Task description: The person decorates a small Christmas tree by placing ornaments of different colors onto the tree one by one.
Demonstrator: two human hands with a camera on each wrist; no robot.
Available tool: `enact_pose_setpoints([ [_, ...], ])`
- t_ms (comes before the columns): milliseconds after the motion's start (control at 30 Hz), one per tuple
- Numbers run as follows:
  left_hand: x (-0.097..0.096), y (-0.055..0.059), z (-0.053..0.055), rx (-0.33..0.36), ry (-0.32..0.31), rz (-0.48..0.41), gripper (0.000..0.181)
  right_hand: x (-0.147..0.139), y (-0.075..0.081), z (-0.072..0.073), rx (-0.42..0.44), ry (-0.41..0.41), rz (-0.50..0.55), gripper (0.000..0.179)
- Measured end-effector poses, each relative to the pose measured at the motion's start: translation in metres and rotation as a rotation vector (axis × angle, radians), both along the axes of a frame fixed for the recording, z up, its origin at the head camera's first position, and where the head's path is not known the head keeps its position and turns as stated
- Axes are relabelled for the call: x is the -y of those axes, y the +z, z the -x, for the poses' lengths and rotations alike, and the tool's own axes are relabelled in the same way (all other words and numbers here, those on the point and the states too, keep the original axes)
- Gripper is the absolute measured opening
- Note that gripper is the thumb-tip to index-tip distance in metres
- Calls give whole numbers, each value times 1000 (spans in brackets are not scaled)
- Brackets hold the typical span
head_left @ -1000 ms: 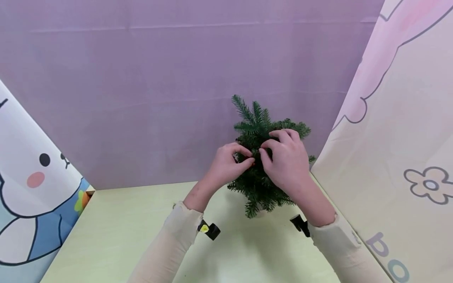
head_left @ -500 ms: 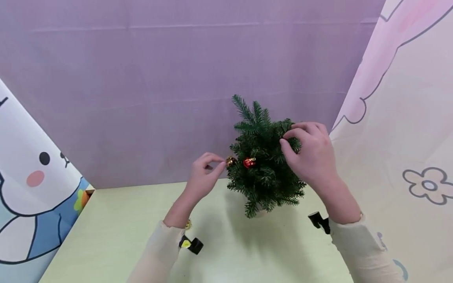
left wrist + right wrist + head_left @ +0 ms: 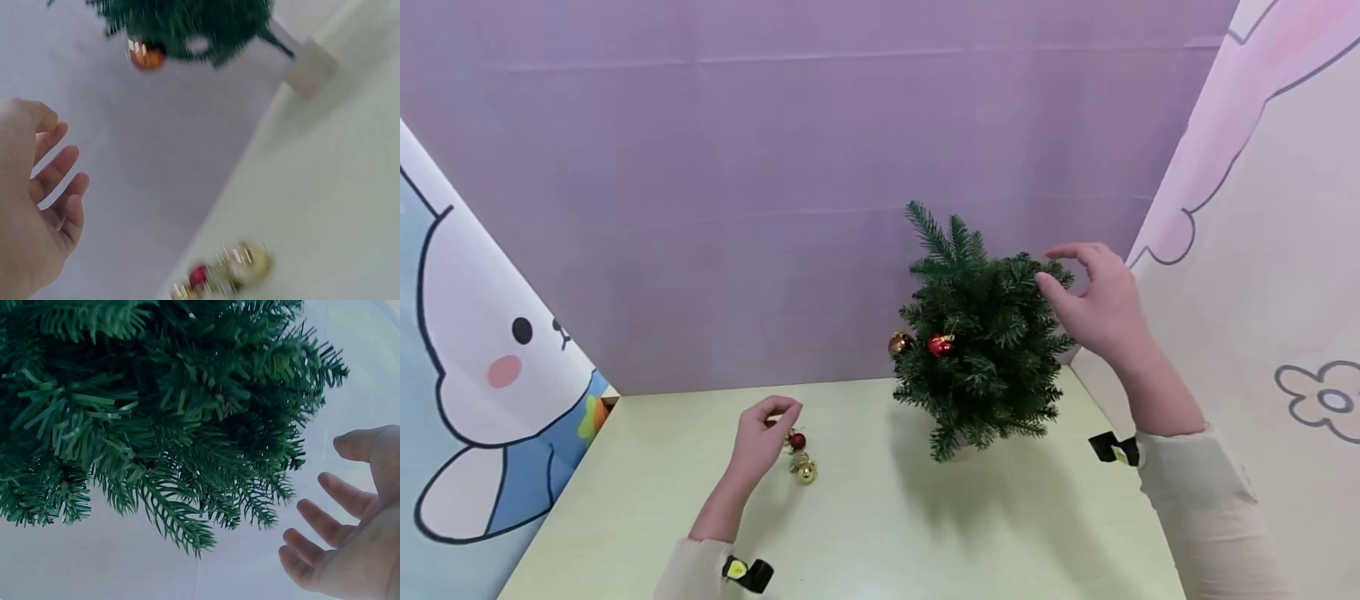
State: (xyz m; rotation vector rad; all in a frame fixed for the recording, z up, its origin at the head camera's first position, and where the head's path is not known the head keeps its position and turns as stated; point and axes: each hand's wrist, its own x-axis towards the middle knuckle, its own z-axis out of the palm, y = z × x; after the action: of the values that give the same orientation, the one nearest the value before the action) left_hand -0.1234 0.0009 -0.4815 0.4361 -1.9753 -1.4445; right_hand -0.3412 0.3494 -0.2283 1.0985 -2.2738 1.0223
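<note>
A small artificial Christmas tree [image 3: 992, 358] stands upright at the right of the table on a pale base [image 3: 310, 67]. On its left side hang a red ornament ball [image 3: 940, 345] and a copper-gold ornament ball [image 3: 899, 342]. My right hand [image 3: 1105, 312] is spread beside the tree's upper right, thumb and fingers apart with nothing between them. Over the table to the left, my left hand [image 3: 756, 442] has loosely bent fingers and holds nothing. Just past its fingertips lie several loose ornaments, among them a dark red ball [image 3: 797, 441] and a gold ball [image 3: 807, 473].
A pale yellow-green table [image 3: 850, 533] carries everything. Behind it rises a purple cloth backdrop [image 3: 775, 208]. A panel with a cartoon rabbit [image 3: 467, 400] borders the left side, and a cream panel with a flower [image 3: 1262, 292] the right.
Both hands have come away from the tree's front, uncovering the red and copper-gold balls. My left hand has moved left and down to the loose ornaments; my right hand has shifted right and opened.
</note>
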Motion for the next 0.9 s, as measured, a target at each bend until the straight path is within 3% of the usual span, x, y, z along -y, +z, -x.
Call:
enact_pose_setpoints([
  [200,24,-43,-24,105,52,31,15,-3,4,10,125,-6,-106,52],
  [333,37,-59,-41,175,78,79,17,-2,3,23,172,31,-120,59],
  [467,49,-68,-50,207,69,74,19,-3,-1,37,265,85,-100,61],
  [667,56,-76,-51,263,39,66,19,-1,-14,51,417,170,-32,56],
  [900,58,-78,-42,310,17,132,20,3,-25,51,412,177,37,52],
])
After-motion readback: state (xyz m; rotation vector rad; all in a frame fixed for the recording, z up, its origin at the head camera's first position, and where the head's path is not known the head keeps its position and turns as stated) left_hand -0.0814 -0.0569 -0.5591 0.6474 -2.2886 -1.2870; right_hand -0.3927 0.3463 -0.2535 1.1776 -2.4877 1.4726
